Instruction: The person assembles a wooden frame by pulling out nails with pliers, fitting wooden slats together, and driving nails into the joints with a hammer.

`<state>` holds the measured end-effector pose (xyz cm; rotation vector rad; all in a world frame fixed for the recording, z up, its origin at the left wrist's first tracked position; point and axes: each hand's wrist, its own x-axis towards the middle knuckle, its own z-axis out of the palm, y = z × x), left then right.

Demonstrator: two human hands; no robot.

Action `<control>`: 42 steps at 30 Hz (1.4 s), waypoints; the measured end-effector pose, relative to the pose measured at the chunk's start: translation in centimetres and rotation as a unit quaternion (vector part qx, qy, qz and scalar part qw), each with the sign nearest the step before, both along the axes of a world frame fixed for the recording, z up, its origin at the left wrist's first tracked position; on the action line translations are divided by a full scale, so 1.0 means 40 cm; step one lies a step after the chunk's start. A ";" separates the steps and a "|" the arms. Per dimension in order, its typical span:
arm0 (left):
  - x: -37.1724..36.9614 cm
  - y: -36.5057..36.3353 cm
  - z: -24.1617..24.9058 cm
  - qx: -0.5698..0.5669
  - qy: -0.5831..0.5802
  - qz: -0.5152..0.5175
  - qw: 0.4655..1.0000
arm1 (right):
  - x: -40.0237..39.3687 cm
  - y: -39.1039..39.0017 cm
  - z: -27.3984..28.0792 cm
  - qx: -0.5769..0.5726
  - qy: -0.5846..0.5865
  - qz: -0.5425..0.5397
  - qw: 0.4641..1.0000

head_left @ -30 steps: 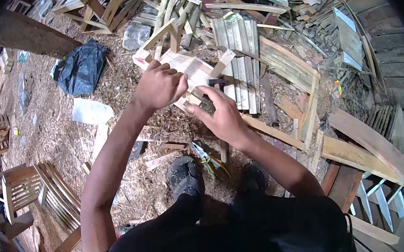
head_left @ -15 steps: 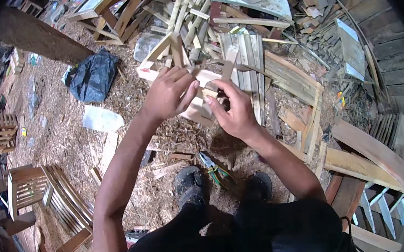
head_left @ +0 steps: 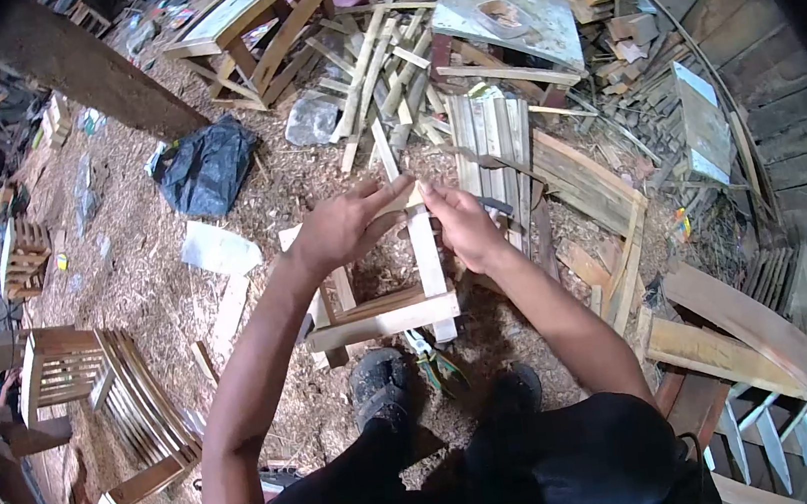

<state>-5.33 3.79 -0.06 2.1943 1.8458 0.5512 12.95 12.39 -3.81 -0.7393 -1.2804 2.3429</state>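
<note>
A small frame of pale wood strips point(head_left: 382, 323) is on the ground before my feet, with an open middle. My left hand point(head_left: 345, 227) lies over its far side, fingers stretched along the rail toward the far right corner. At that corner my right hand point(head_left: 463, 225) is closed, thumb on the wood, its other fingers partly hidden behind the right-hand strip point(head_left: 427, 254). Whether anything small is between the fingertips cannot be made out. Pliers with green and yellow handles point(head_left: 434, 359) rest on the ground beneath the frame's near edge, between my shoes point(head_left: 380, 386).
Wood shavings cover the ground. Loose sticks point(head_left: 382, 73) are piled ahead, beside a stained board point(head_left: 511, 22). A black plastic bag point(head_left: 207, 167) lies by a wooden post point(head_left: 89, 69). Slatted wooden pieces point(head_left: 138, 385) stand at left, and curved planks point(head_left: 745, 321) at right.
The wooden frame has been turned and brought nearer, now standing close to my shoes. Both hands have moved from its earlier upper part to its far right corner.
</note>
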 end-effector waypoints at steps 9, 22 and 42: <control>0.044 -0.017 -0.007 -0.018 0.027 -0.003 0.999 | 0.030 -0.061 -0.067 0.055 0.041 -0.060 0.996; 0.075 -0.044 0.030 0.008 0.067 0.004 0.998 | 0.060 -0.090 -0.006 0.106 0.009 -0.094 0.990; 0.098 -0.018 0.074 -0.013 0.000 0.005 1.000 | 0.074 -0.087 -0.016 0.088 0.034 -0.161 0.982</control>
